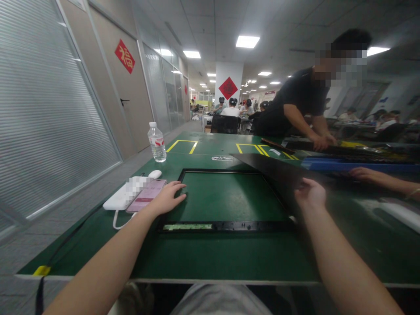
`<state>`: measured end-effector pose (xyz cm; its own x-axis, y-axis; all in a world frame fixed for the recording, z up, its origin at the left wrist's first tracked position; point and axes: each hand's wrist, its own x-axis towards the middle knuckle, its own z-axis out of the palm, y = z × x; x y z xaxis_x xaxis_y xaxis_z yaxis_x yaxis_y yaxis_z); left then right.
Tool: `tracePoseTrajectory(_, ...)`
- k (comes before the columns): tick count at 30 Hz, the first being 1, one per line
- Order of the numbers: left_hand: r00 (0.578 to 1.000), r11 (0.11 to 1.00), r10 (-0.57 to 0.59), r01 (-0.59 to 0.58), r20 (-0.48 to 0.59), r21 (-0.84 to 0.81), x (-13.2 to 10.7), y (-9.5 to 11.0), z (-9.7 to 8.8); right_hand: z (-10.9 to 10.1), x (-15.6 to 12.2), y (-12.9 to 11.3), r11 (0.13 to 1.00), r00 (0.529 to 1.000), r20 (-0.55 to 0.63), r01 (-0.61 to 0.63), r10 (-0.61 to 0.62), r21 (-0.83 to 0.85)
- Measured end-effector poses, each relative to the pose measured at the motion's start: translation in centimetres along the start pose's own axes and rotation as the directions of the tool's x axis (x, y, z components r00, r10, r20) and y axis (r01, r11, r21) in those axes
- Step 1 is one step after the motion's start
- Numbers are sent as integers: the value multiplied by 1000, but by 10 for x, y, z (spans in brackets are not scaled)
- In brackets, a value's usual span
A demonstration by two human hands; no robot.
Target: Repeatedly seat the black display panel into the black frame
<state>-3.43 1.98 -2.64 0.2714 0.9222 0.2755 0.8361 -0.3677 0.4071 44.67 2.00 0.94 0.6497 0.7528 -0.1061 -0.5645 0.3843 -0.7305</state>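
Observation:
A black rectangular frame point(229, 226) lies flat on the green table point(213, 256) in front of me. A narrow green circuit strip point(187, 227) sits on its near bar. My left hand point(169, 197) rests on the frame's left edge, fingers curled over it. My right hand point(310, 194) grips the edge of a dark glossy panel point(272, 168), which is tilted up over the frame's right side.
Left of the frame lie a pink phone point(146, 195), a white power bank point(120, 201) with a cable, and a water bottle point(156, 142). A person in black point(295, 105) works at the far right; another person's forearm point(383, 180) reaches in beside a blue tray point(354, 166).

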Motion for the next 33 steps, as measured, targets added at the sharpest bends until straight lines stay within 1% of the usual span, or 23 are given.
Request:
tracePoseTrajectory(2,999,999,-7,6,-33,-35,1,2,-1,4,-7,-1,1000,999,39,-10,9,21)
tracePoseTrajectory(5,994,993,-53,42,-99,-109,3,6,-5,6,-13,-2,999,995,95,-18,21,-30)
tracePoseTrajectory(8,977,961,-157,117,-145,-251,4,11,-9,3,-14,-4,993,997,60,-47,54,-109)
tracePoseTrajectory(11,944,871,-294,201,-148,-448,4,17,-13,0,-13,-8,983,995,25,-93,98,-161)
tracePoseTrajectory(13,917,768,-380,237,-126,-595,3,21,-15,-1,-11,-10,977,993,25,-107,113,-182)
tracePoseTrajectory(14,904,698,-416,247,-100,-672,3,23,-16,-2,-11,-11,975,992,31,-112,120,-190)
tracePoseTrajectory(17,875,445,-482,279,35,-851,2,28,-17,-1,-14,-14,970,983,76,-148,165,-195)
tracePoseTrajectory(18,871,367,-485,287,82,-885,2,30,-18,0,-16,-15,968,979,91,-160,180,-194)
tracePoseTrajectory(20,872,239,-464,294,157,-926,1,33,-21,1,-22,-16,964,973,117,-173,199,-200)
tracePoseTrajectory(22,878,143,-435,287,200,-947,1,36,-25,3,-27,-18,957,966,140,-184,218,-224)
tracePoseTrajectory(24,874,77,-427,292,233,-953,1,39,-29,4,-30,-17,938,952,151,-222,268,-265)
tracePoseTrajectory(26,865,30,-420,316,275,-948,0,42,-33,4,-30,-15,907,932,143,-275,333,-320)
tracePoseTrajectory(28,858,12,-416,337,302,-941,0,43,-35,4,-27,-12,879,919,145,-291,366,-377)
tracePoseTrajectory(30,849,32,-443,337,289,-941,0,43,-35,3,-25,-7,870,931,150,-243,334,-428)
tracePoseTrajectory(32,837,77,-484,332,256,-940,-1,39,-35,3,-25,-3,860,949,152,-173,275,-480)
tracePoseTrajectory(33,833,102,-499,333,241,-938,-1,37,-35,4,-26,-1,849,952,174,-130,251,-512)
